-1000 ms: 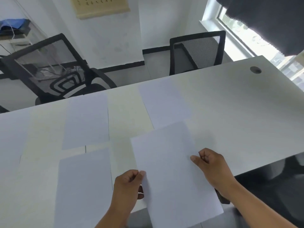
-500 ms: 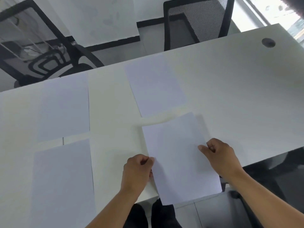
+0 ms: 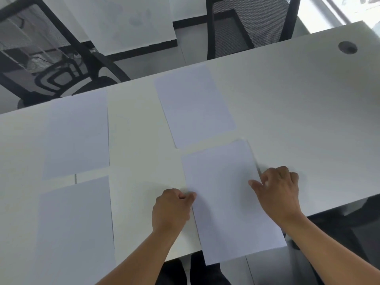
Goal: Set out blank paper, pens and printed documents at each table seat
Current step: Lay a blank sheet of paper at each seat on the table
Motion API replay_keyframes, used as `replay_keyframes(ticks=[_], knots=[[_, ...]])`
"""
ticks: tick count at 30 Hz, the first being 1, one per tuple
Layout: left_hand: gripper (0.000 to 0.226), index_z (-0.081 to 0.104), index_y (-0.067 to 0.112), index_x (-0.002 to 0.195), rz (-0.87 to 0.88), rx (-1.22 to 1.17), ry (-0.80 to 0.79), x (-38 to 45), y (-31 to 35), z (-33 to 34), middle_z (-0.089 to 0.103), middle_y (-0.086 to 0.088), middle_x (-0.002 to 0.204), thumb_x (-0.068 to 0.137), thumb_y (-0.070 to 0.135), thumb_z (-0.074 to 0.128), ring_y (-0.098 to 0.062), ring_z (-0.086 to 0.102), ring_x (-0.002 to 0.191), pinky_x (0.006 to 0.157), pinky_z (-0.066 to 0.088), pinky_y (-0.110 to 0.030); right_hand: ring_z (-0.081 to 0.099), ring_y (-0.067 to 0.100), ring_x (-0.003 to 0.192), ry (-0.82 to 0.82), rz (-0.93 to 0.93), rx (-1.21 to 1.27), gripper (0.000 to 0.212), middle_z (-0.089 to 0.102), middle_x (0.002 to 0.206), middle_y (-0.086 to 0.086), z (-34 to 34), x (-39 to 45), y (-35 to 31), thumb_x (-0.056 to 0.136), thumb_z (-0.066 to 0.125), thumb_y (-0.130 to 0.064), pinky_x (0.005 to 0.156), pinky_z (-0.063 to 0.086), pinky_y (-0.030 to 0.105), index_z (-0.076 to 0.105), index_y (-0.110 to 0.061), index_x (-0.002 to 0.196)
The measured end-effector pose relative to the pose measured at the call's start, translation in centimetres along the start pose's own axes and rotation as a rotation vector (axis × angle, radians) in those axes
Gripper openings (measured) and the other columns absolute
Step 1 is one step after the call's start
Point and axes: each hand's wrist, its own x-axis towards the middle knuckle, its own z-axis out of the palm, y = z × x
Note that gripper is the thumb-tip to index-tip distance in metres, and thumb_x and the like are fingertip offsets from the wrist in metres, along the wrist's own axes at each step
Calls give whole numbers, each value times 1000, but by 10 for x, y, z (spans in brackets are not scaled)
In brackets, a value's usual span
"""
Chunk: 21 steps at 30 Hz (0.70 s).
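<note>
Overhead, white table [image 3: 298, 112], two mesh chairs [image 3: 244, 27] beyond.

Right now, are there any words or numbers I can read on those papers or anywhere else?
None can be read.
The held sheet, pinched by the left hand and right hand: blank.
The three other sheets on the table: blank.
The chair: no label shows.
</note>
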Motion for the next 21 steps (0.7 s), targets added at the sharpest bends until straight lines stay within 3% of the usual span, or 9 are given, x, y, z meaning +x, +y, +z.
replay_keyframes(ticks=[3,5,10,17,21], knots=[[40,71,15,78,-23,-79,-4,2,0,-3,76,9,61,96,50,74,-8,74,52,70,61,-32,38,32,119,-15,42,68,49,47,128,7,-3,2,-7,92,81,-41,101,35,41,57,-13,125],[40,71,14,78,-32,-109,-11,5,-3,-3,76,7,62,95,50,76,-10,75,53,76,65,-39,35,30,121,-33,53,78,56,42,132,6,-3,3,-6,92,80,-43,101,32,39,53,-13,131],[43,70,12,77,-34,-161,-28,8,-6,-4,77,4,62,94,50,79,-16,76,54,80,67,-47,32,26,124,-80,86,102,55,27,122,-8,-4,6,-3,93,77,-48,101,27,36,51,-19,131],[44,68,14,76,-24,-160,-20,8,-4,-3,77,6,63,94,53,78,-14,76,55,80,66,-46,30,23,122,-86,98,123,50,28,123,-10,-3,13,0,92,77,-49,101,25,36,51,-23,127],[45,63,14,74,-9,-199,-44,4,-6,-4,77,4,64,93,51,81,-15,76,56,78,66,-45,24,16,111,-63,97,148,46,32,122,-10,-2,10,-1,92,74,-53,100,25,36,51,-27,122]])
